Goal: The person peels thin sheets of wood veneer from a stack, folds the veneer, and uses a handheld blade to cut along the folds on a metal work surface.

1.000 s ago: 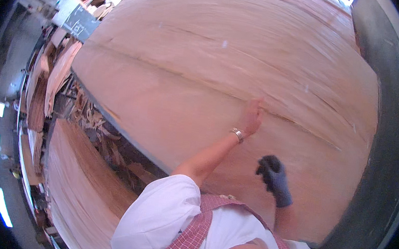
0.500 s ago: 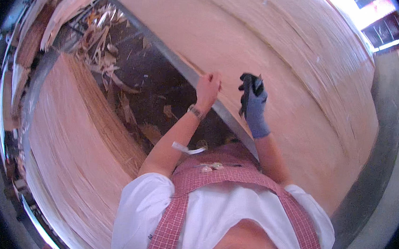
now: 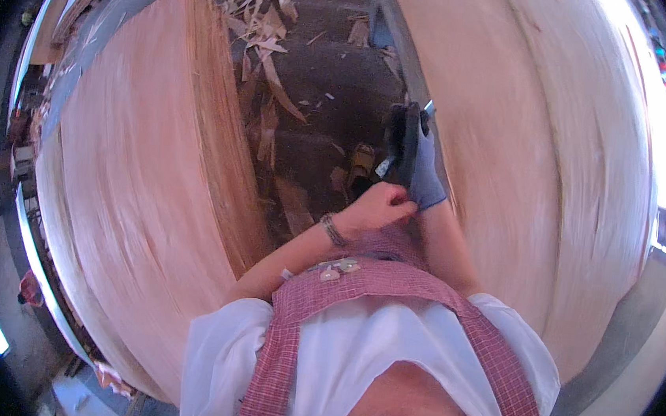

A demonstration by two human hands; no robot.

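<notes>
My left hand [image 3: 385, 206] is bare, its fingers curled together close against the cuff of the glove on my right wrist. Whether anything is pinched in them is hidden. My right hand [image 3: 425, 168] wears a grey-blue glove with a black palm and is closed in front of the apron. A dark item in it is hard to separate from the black palm; pale, shiny bits show at its top and lower left. Just right of this hand lies the near edge of a broad stack of pale wood veneer sheets [image 3: 513, 144].
To the left stands another veneer stack [image 3: 133, 135] with a layered brown edge. Between the stacks, torn veneer strips [image 3: 271, 52] litter the dark floor [image 3: 322, 104]. A yellowish shoe [image 3: 361, 161] shows below my hands. Rough wood pieces [image 3: 65, 6] lie at the far left.
My view has turned, so the gap between the stacks now runs up the middle. Both hands came off the right stack toward my body, and the left moved to the right wrist.
</notes>
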